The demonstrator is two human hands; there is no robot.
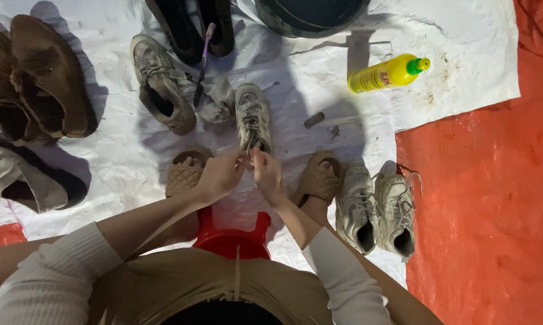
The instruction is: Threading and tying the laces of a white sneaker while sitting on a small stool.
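A dirty white sneaker (251,115) lies on the white sheet (464,54) straight ahead of me, heel toward me. My left hand (221,174) and my right hand (266,174) meet at its near end, fingers pinched on its lace, which runs from the shoe to my fingertips. A second dirty sneaker (161,83) lies to the left on its side. Between the two shoes sit a crumpled grey cloth (217,101) and a toothbrush (203,60) with a purple handle.
A yellow bottle (387,73) with a green cap lies at the right. Two pale sneakers (377,207) stand by my right foot. Brown shoes (40,78) sit far left, black sandals (190,27) and a dark basin (310,15) at the top. I sit on a red stool (232,238); red floor (482,198) lies right.
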